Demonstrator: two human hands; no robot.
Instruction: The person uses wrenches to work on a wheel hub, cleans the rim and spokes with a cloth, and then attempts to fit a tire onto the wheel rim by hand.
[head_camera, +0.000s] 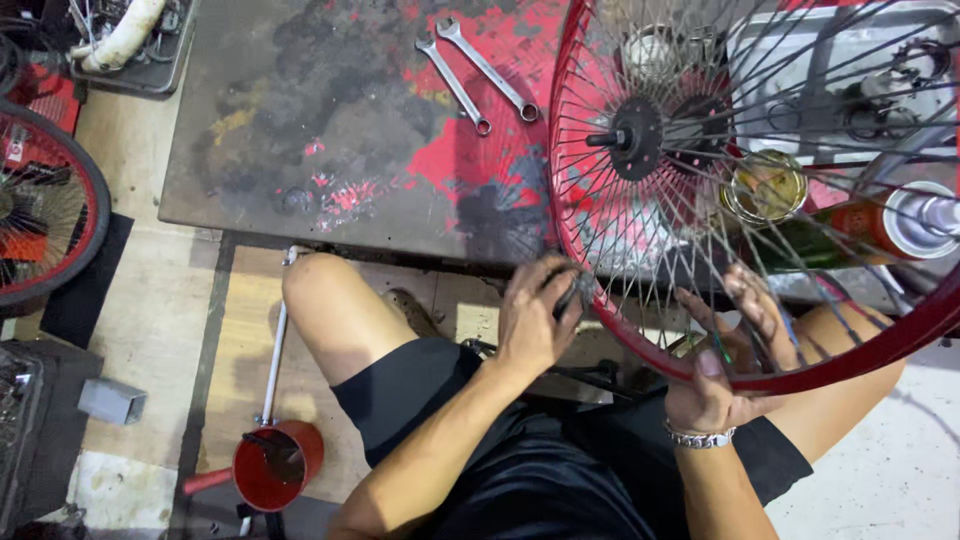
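The thin spokes (800, 100) stand close together right by the fingers (745, 300) of the right hand (725, 360), so only fingers fit between them. The red rim (570, 240) blocks the way just past the left hand (535, 320). Far above the fingers, two wrenches (480, 70) lie on the surface (300, 120); around them there is open room.

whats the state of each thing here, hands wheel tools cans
left hand: closed on the red wheel rim, gripping a small dark tool
right hand: holding the rim's lower edge, fingers through the spokes
red wheel rim: upright on the workbench edge, no tyre
two wrenches: lying flat on the workbench, untouched
tin can: open
red oil can: standing on the floor
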